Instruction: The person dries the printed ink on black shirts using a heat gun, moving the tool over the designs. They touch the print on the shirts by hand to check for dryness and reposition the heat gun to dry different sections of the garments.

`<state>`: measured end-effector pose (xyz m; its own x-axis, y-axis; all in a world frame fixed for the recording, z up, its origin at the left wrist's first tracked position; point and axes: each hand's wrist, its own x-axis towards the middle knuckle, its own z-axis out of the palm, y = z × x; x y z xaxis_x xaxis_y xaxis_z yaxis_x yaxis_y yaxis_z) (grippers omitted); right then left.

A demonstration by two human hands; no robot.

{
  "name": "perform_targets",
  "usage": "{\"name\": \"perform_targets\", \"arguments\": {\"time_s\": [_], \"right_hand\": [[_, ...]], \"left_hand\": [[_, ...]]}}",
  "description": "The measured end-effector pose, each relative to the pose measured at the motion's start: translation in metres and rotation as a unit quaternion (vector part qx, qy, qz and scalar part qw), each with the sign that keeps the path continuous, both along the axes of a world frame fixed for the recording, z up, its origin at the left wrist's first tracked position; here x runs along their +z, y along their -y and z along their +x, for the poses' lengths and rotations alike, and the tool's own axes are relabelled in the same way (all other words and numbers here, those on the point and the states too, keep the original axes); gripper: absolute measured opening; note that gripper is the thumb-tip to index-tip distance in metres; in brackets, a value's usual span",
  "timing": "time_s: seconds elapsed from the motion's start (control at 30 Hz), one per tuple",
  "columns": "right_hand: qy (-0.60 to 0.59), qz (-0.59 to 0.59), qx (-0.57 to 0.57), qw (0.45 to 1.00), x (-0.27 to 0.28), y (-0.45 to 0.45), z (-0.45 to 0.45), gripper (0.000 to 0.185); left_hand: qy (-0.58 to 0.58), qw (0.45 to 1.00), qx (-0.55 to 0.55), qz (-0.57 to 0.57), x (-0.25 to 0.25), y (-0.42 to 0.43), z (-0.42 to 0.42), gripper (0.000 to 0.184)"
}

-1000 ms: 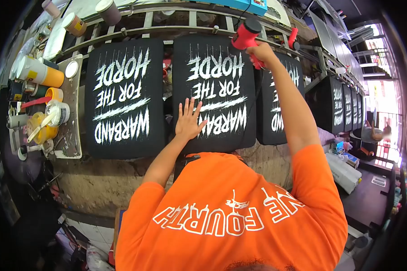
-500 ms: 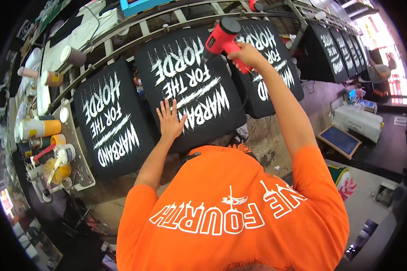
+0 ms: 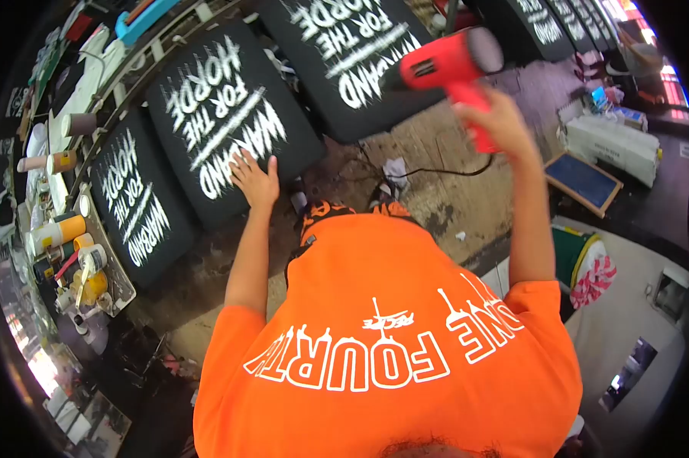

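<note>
My right hand (image 3: pixel 499 126) is closed around the handle of a red heat gun (image 3: pixel 436 62), held up at the right. Its dark nozzle points left, over the lower end of a black printed T-shirt (image 3: pixel 352 114). My left hand (image 3: pixel 254 182) rests with fingers spread on the lower edge of another black T-shirt (image 3: pixel 283 164), touching the white "WARBAND" lettering. A third black T-shirt (image 3: pixel 157 256) with the same white print lies further left. A dark cord (image 3: pixel 467 172) trails below the heat gun.
Tubs and an orange container (image 3: pixel 69 227) crowd a side tray (image 3: pixel 123 299) at the left. More printed black shirts (image 3: pixel 547 34) stand at the upper right. A framed screen (image 3: pixel 583 182) and a long white box (image 3: pixel 612 145) lie at the right, above a green bin (image 3: pixel 574 256).
The heat gun has swung right and toward me, away from the middle shirt. The view has turned, so the shirts sit further left. My left hand stays on the middle shirt.
</note>
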<state>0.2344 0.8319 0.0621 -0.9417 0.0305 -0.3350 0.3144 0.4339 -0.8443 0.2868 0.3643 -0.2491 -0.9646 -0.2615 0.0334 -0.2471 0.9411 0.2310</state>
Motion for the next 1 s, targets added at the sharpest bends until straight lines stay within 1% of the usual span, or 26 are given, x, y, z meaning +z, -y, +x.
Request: {"name": "perform_targets", "arguments": {"time_s": [0.03,0.1,0.13,0.17,0.2,0.23,0.27,0.3,0.33,0.37,0.4,0.43,0.47,0.5,0.53,0.57,0.63,0.7,0.73,0.77,0.83,0.9,0.97,1.0], "right_hand": [[-0.007,-0.035,-0.028,0.999,0.009,-0.040,0.011,0.057],[-0.084,0.017,-0.090,0.992,0.044,-0.116,0.038,0.052],[-0.141,0.005,-0.125,0.982,0.058,-0.162,0.047,0.058],[-0.222,0.135,-0.096,0.961,0.072,-0.226,0.051,0.060],[-0.237,0.314,-0.153,0.906,0.106,-0.259,0.057,0.056],[-0.240,0.482,-0.204,0.817,0.143,-0.286,0.065,0.053],[-0.259,0.450,-0.177,0.836,0.171,-0.317,0.080,0.046],[-0.278,0.417,-0.149,0.852,0.188,-0.351,0.098,0.040],[-0.318,0.218,-0.205,0.899,0.190,-0.402,0.110,0.039],[-0.349,0.009,-0.251,0.903,0.188,-0.449,0.121,0.038],[-0.347,-0.073,-0.231,0.906,0.192,-0.451,0.130,0.034],[-0.346,-0.073,-0.231,0.906,0.187,-0.450,0.137,0.034],[-0.369,-0.073,-0.203,0.904,0.177,-0.408,0.136,0.036],[-0.391,-0.075,-0.173,0.901,0.163,-0.381,0.136,0.039],[-0.374,-0.114,-0.197,0.899,0.143,-0.378,0.136,0.043],[-0.337,-0.172,-0.178,0.908,0.128,-0.369,0.130,0.053],[-0.344,-0.092,-0.208,0.911,0.095,-0.344,0.104,0.060],[-0.290,-0.011,-0.244,0.925,0.078,-0.291,0.072,0.055],[-0.239,0.212,-0.153,0.935,0.063,-0.295,0.061,0.043],[-0.174,0.425,-0.053,0.887,0.049,-0.297,0.048,0.032],[-0.198,0.485,0.128,0.842,0.033,-0.253,0.008,0.026],[-0.325,0.374,0.070,0.866,0.000,-0.205,-0.036,0.020],[-0.328,0.325,0.121,0.879,0.048,-0.079,-0.056,0.026],[-0.327,0.322,0.135,0.878,0.044,-0.054,-0.065,0.026]], "left_hand": [[0.008,1.000,0.009,-0.007,-0.003,-0.003,0.000,0.094],[0.042,0.999,0.020,-0.017,-0.001,-0.003,-0.005,0.096],[0.061,0.998,0.021,-0.012,0.001,-0.001,-0.005,0.097],[0.077,0.997,0.022,-0.007,0.004,0.001,-0.009,0.099],[0.090,0.996,0.021,-0.010,0.008,0.002,-0.010,0.100],[0.103,0.994,0.017,-0.013,0.010,0.004,-0.012,0.101],[0.107,0.994,0.017,-0.023,0.003,0.009,-0.014,0.103],[0.103,0.994,0.022,-0.022,0.005,0.006,-0.015,0.102],[0.103,0.994,0.030,-0.026,0.003,0.001,-0.015,0.102],[0.102,0.993,0.042,-0.029,0.000,-0.003,-0.016,0.102],[0.099,0.994,0.047,-0.028,0.001,-0.012,-0.017,0.101],[0.094,0.994,0.057,-0.028,0.000,-0.022,-0.017,0.101],[0.090,0.994,0.050,-0.039,0.000,-0.031,-0.017,0.101],[0.065,0.996,0.037,-0.038,0.000,-0.042,-0.016,0.098],[0.038,0.999,0.010,-0.035,0.001,-0.052,-0.019,0.093],[0.012,0.999,-0.017,-0.033,0.003,-0.062,-0.023,0.089],[-0.071,0.991,-0.116,0.017,0.019,-0.089,-0.033,0.076],[-0.126,0.975,-0.140,0.122,0.029,-0.119,-0.052,0.068],[-0.129,0.969,-0.143,0.155,0.033,-0.130,-0.061,0.065],[-0.133,0.962,-0.145,0.190,0.035,-0.142,-0.069,0.063],[-0.122,0.952,-0.150,0.237,0.037,-0.158,-0.081,0.067],[-0.105,0.953,-0.153,0.241,0.035,-0.163,-0.086,0.072],[-0.034,0.963,-0.146,0.225,0.030,-0.159,-0.083,0.080],[-0.030,0.962,-0.159,0.222,0.027,-0.154,-0.078,0.081]]}}
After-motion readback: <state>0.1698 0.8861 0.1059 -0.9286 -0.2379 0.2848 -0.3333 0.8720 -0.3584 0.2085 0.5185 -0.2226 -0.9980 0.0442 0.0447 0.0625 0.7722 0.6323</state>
